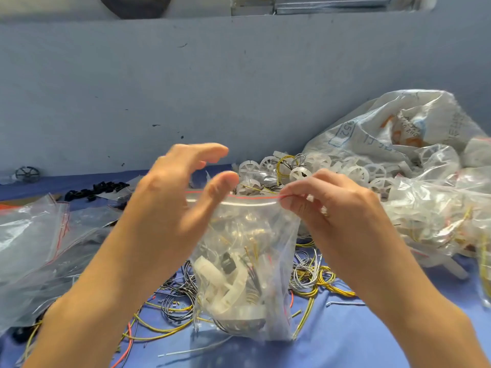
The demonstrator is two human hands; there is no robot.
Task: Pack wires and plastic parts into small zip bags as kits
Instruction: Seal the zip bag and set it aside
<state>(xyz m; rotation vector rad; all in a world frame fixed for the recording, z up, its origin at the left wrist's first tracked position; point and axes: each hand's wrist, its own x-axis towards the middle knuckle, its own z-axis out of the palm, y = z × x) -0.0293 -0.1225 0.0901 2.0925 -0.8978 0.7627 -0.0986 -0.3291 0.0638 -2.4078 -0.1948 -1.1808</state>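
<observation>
Item 1, nearest: the table (pixel 345 338), covered in blue cloth. On it we found loose wires (pixel 313 281) in yellow, grey, black and red, scattered around the foot of the bag.

Item 2: one clear zip bag (pixel 247 235) with a red strip at its mouth, held upright at the centre with its bottom on the table among the wires. Inside we noted a white ring part (pixel 225 286), a small black part (pixel 228 261) and thin yellow wires. We could not tell whether the mouth was sealed.

Item 3: the right hand (pixel 332 205), its fingers (pixel 292 205) curled and pinching the bag's top right corner at the red strip.

Item 4: the left hand (pixel 175 192), fingers (pixel 202 150) spread and relaxed, gripping nothing. Its thumb lay across the top left of the bag; we could not tell whether it touched.

Item 5, left of the hands: a heap of flat clear bags (pixel 34 235) with red strips, overlapped on the table.

Item 6, behind that heap: a cluster of small black parts (pixel 98 188), and farther left a single dark spoked wheel (pixel 27 173).

Item 7, behind the zip bag: a pile of white spoked wheels (pixel 300 171) with yellow and grey wires tangled among them.

Item 8, right side: filled clear bags (pixel 430 221) heaped together, showing white parts and yellow wire inside.

Item 9, far right: a large white woven sack (pixel 393 128) with printed lettering, slumped against the grey-blue wall (pixel 186 88).
</observation>
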